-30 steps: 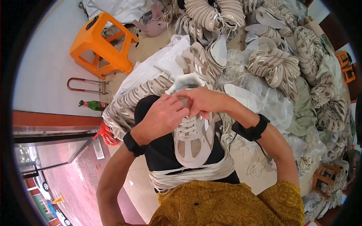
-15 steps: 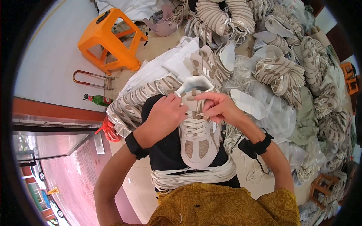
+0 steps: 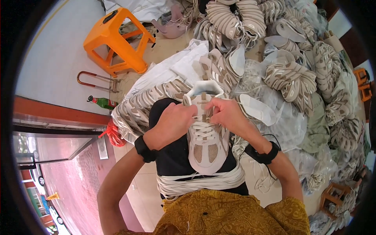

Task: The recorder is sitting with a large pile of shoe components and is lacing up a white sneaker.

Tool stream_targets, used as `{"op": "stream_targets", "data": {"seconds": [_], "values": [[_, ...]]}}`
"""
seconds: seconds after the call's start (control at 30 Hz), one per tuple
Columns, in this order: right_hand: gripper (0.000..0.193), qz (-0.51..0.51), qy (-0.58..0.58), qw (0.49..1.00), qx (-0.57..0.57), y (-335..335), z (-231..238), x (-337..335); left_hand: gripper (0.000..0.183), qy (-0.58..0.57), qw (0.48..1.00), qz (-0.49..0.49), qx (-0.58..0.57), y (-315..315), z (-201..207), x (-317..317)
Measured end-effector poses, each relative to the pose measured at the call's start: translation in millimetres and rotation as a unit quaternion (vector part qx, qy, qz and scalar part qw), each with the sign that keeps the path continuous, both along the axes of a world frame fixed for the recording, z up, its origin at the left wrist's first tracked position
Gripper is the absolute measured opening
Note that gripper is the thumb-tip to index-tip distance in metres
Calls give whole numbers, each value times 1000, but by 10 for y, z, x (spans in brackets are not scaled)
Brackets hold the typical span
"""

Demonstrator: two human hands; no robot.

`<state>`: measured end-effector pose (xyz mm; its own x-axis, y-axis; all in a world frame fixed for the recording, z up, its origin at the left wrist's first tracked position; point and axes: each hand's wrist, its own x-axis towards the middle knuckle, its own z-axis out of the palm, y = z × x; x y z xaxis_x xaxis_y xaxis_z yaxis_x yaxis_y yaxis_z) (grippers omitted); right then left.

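Observation:
A beige and white sneaker lies on my black-trousered lap, toe toward me and collar away. White shoelace crosses its lower throat in several rows, and the tongue stands up above them. My left hand is closed on the left edge of the upper, by the top eyelets. Opposite it, my right hand pinches at the right eyelet edge with bent fingers. Whether a lace end is between the fingertips of either hand is hidden. A bundle of white laces lies across my thighs.
Strung rows of shoe uppers curve along my left knee, with more bundles piled right and ahead. A pale insole-shaped piece lies beside my right hand. An orange stool, a green bottle and a red bag are on the left.
My right index finger, stretched across the tongue before, has drawn back and curled at the right edge. My left hand has shifted slightly right and down.

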<state>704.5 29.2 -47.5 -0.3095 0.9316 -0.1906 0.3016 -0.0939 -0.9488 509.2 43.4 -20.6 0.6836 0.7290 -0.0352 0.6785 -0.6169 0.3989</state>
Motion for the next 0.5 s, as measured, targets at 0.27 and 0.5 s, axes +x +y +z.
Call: {"op": "stream_targets", "data": {"seconds": [0.27, 0.5], "values": [[14, 57, -233, 954, 178, -121, 97, -35, 22, 16, 981, -99, 168, -39, -37, -7], [10, 40, -177, 961, 211, -36, 6, 7, 16, 24, 972, -121, 199, -10, 20, 3]]}}
